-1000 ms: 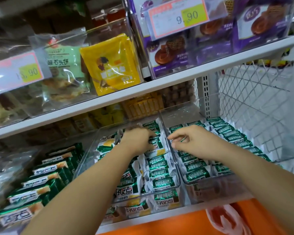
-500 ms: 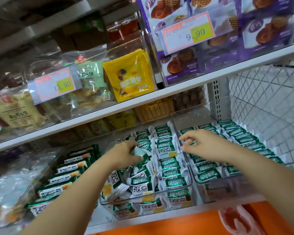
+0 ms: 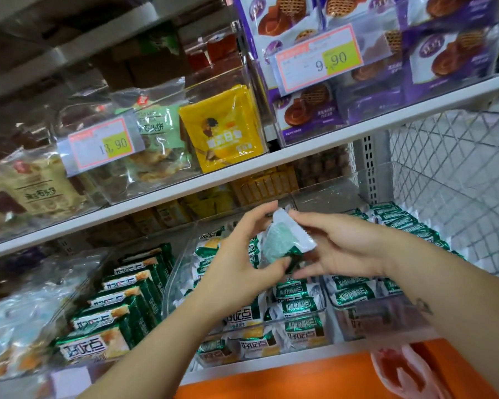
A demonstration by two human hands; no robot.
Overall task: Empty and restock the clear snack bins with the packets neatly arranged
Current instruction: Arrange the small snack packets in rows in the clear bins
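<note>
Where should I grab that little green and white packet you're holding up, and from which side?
Probably the flat zigzag edge of the packet, pinched between thumb and finger, coming from the near side. It is tilted, and the left hand and right hand hold its top and bottom, so that edge on the right is freest. Its puffy middle might squash.

A green-and-white packet (image 3: pixel 288 240) is held tilted above the middle clear bin (image 3: pixel 175 277) of jumbled packets (image 3: pixel 297 309); the right bin (image 3: pixel 386 321) holds neat rows.

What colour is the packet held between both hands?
The packet is white and green; head view.
</note>
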